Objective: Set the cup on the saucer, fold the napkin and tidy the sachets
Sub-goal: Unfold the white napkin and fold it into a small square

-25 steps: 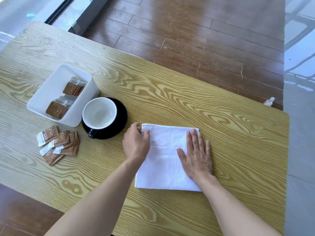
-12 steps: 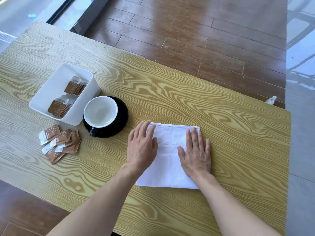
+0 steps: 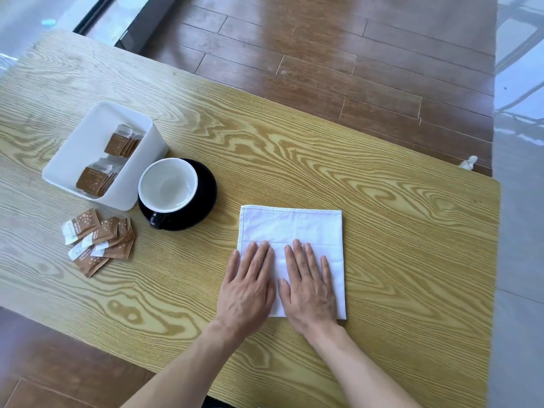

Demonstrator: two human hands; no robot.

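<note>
A folded white napkin [image 3: 291, 228] lies flat on the wooden table [image 3: 323, 160]. My left hand [image 3: 248, 287] and my right hand [image 3: 309, 287] rest palm-down side by side on its near half, fingers spread, holding nothing. To the left, a cup [image 3: 167, 185], white inside and black outside, stands on a black saucer [image 3: 203, 198], handle toward me. Several loose brown sachets [image 3: 98, 241] lie in a fan on the table, left of the saucer. More brown sachets [image 3: 97, 178] stand in a white box [image 3: 88, 139] behind them.
The table's far edge runs diagonally, with brown wooden floor beyond it. Its right edge drops to grey floor. A small white object [image 3: 468, 164] lies on the floor by the table's far right corner.
My left hand let go of the napkin's far left corner, flattened, and slid toward me across the cloth. My right hand also slid nearer. Both now lie together on the near half.
</note>
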